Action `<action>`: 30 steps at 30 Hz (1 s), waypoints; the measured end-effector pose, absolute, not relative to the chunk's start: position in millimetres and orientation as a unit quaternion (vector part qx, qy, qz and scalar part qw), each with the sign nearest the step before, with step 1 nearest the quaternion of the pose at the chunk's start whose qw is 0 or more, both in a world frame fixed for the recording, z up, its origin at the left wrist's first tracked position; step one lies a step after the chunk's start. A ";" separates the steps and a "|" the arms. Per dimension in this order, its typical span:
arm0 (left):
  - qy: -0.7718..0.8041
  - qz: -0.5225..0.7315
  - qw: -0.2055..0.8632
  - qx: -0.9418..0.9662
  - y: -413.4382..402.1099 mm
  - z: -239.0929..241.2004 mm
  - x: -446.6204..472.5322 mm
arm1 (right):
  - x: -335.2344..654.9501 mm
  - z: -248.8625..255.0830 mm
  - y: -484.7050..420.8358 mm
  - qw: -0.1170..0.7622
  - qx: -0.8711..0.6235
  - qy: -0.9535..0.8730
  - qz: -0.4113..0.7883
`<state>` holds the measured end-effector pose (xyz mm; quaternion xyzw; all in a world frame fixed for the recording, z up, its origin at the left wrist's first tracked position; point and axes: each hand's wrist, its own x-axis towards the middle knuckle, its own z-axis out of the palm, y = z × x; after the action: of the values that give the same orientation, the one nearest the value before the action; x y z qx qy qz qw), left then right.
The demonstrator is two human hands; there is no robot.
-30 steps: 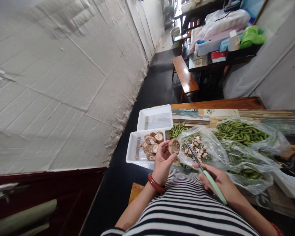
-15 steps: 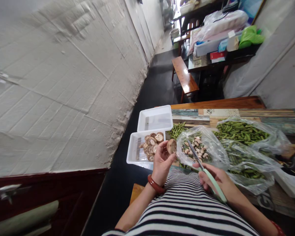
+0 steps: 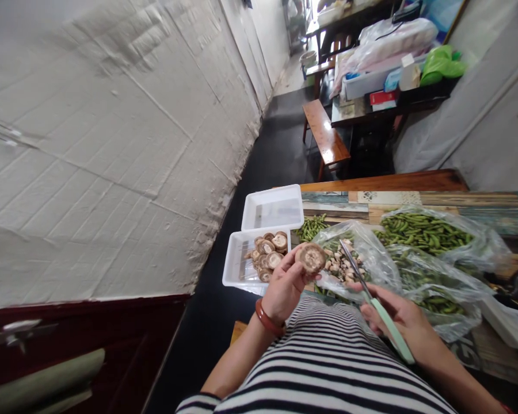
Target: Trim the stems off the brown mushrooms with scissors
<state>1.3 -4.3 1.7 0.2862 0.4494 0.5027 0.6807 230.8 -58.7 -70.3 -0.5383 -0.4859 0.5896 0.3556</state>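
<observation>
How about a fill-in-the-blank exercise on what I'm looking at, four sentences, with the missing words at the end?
1. The left hand holds a brown, round ____.
2. The right hand holds a pair of ____ with pale green handles.
3. The pods are ____ in colour.
4. The black and white pattern on the shirt is made of ____.

Missing words: mushroom; scissors; green; stripes.

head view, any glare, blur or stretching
In the head view, glare whitens patches of the wooden bench; in the head view's far background, light washes out detail; at the head view's left, the wall looks stretched; mid-frame in the head view, the held mushroom shows no obvious blur.
</observation>
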 end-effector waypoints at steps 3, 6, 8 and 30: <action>0.437 0.493 0.697 0.283 -5.2 3.1 5.5 | 238.0 -76.1 -60.1 0.337 -0.537 -0.469 0.616; 0.435 0.488 0.704 0.277 -4.0 3.7 7.4 | 242.4 -80.7 -60.5 0.328 -0.545 -0.505 0.583; 0.442 0.484 0.704 0.274 -2.8 2.4 6.3 | 245.3 -82.1 -59.3 0.329 -0.568 -0.562 0.504; 0.472 0.457 0.622 0.426 -7.1 -24.1 -11.2 | 271.7 6.5 1.7 0.151 -0.384 -0.906 -0.090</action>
<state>-11.2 -7.1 -24.1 0.4261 0.4716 0.4571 0.6222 271.7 1.7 6.5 -0.3840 -0.9065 -0.0896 0.1513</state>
